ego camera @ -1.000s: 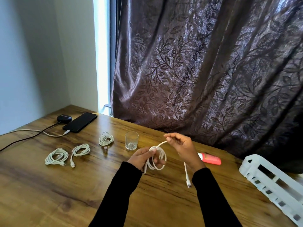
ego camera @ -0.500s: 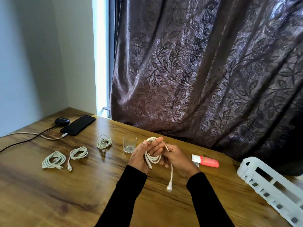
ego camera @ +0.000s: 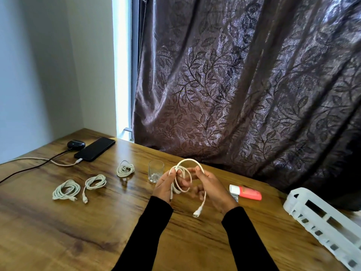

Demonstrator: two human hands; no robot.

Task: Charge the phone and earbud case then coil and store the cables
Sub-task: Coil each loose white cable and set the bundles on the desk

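Above the wooden table both hands work a white cable. My left hand grips the gathered loops of it. My right hand pinches the outer loop at the top, and the cable's free end with its plug hangs below that hand. Three coiled white cables lie on the table to the left. A black phone lies at the far left with a white cable plugged in. Beside it sits a black earbud case with a dark cable.
A small clear glass stands just left of my hands. A red and white tube lies to their right. A white slotted basket sits at the table's right edge. A dark leaf-patterned curtain hangs behind.
My right hand has drawn a new loop up over the coil, the hanging end has shortened, and my hands have spread slightly apart.
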